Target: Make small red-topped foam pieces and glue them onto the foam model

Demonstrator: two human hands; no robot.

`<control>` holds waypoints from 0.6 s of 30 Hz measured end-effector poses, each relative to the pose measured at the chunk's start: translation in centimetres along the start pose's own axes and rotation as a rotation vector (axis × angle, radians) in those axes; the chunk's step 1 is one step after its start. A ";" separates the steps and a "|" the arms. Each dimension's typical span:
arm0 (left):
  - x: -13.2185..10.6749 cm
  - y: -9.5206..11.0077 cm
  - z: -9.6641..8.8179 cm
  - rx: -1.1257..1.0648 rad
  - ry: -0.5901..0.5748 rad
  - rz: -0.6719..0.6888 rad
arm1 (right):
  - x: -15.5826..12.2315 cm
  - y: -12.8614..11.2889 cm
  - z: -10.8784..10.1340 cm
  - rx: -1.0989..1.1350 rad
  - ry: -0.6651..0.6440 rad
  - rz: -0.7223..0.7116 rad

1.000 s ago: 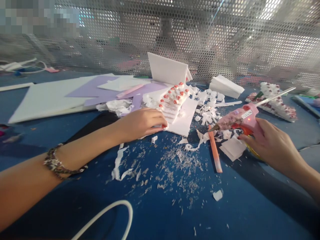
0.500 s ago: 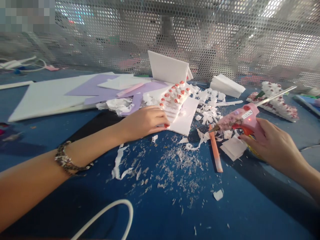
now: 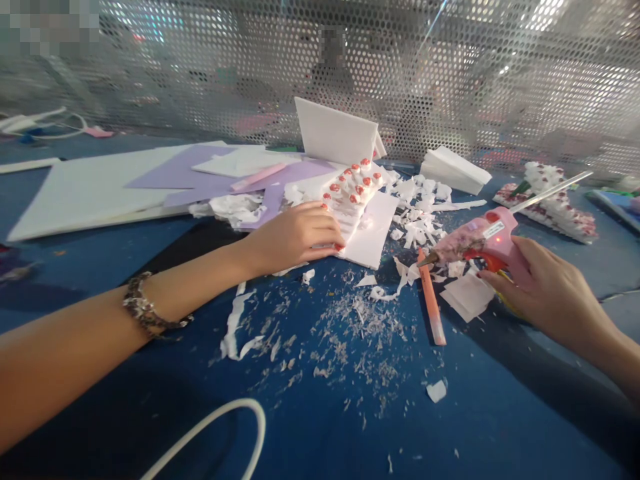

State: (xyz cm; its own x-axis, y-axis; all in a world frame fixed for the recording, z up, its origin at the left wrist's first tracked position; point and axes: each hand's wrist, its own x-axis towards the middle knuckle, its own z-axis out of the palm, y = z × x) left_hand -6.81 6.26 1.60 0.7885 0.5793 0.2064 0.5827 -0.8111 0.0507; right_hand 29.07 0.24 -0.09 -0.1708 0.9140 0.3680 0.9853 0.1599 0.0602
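Observation:
My left hand (image 3: 307, 233) lies with its fingers bent and close together against the near left edge of a white foam piece (image 3: 347, 217). Rows of small white blobs with red tops (image 3: 354, 190) cover the far part of that piece; its near part shows pale ridges. It rests on a flat white sheet (image 3: 377, 233). On the right, my right hand (image 3: 555, 287) is wrapped round the handle of a pink hot glue gun (image 3: 493, 243). The nozzle points left, above an orange-handled cutter or pen (image 3: 431, 300), and a clear glue stick (image 3: 553, 190) sticks out behind.
Paper scraps (image 3: 417, 207) and fine shreds (image 3: 363, 320) litter the blue table (image 3: 310, 427). White and purple foam sheets (image 3: 95, 190) lie at the left. A white board (image 3: 335, 130) stands at the back. A white cable (image 3: 220, 417) loops in front; a flower-covered model (image 3: 547, 200) sits far right.
My left hand has shifted slightly right and down along the foam piece's near edge. My right hand and the glue gun stay nearly where they were.

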 end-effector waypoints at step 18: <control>0.0 -0.7 0.3 -0.095 -0.009 -0.030 | 0.0 0.0 0.0 -0.019 0.003 -0.009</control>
State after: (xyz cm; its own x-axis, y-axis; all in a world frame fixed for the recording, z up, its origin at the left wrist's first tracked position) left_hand -7.18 6.83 1.31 0.7731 0.6036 0.1949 0.5848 -0.7973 0.1497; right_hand 29.02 0.25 -0.13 -0.1796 0.9113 0.3705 0.9836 0.1608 0.0813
